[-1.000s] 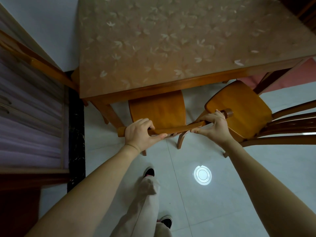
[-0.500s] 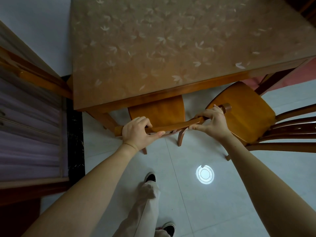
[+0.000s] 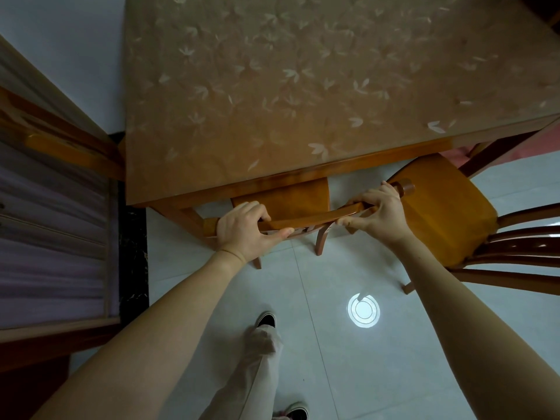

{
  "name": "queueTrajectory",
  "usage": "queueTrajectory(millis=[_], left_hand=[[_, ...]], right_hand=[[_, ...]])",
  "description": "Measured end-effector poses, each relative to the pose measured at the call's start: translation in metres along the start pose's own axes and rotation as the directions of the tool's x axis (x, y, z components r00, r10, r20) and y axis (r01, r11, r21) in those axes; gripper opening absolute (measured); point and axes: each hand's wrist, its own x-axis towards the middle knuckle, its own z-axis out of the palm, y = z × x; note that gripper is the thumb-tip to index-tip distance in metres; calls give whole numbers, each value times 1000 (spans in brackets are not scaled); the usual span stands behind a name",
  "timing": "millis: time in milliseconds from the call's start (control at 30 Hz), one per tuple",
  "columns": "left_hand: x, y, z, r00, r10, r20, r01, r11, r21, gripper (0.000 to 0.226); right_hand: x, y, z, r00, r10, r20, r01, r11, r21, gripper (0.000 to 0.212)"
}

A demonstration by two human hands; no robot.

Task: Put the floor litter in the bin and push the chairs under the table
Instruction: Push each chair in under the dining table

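Nearest us, our shoes point(image 3: 267, 319) stand on the pale tiled floor point(image 3: 348, 374). Our left hand point(image 3: 245, 230) and right hand point(image 3: 377, 215) both clasp the top rail of the chair point(image 3: 291, 197), whose seat sits partly beneath the worktop point(image 3: 303, 86). A second chair point(image 3: 445, 207) stands just right, angled out.

Dim, warm light; round lamp glare on glossy floor point(image 3: 363, 310); wide-angle bending at edges; focus sharp.

Chair point(image 3: 281, 197) seat farther under the table point(image 3: 303, 86), seemingly more than half hidden.
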Motion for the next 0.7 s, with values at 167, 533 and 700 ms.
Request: queueTrajectory(millis=[167,533,700], left_hand=[[11,-3,2,1000,-5,10,5,1000,-13,50],[-1,-3,-3,990,18,140,-21,999,26,46],[-12,0,-29,976,121,180,-116,993,-37,59]], right_hand=[[10,1,-2,1000,8,6,-8,1000,10,50],[-2,-32,-19,988,56,145,-39,992,-120,70],[-30,-67,-31,994,82,71,-66,978,-199,79]])
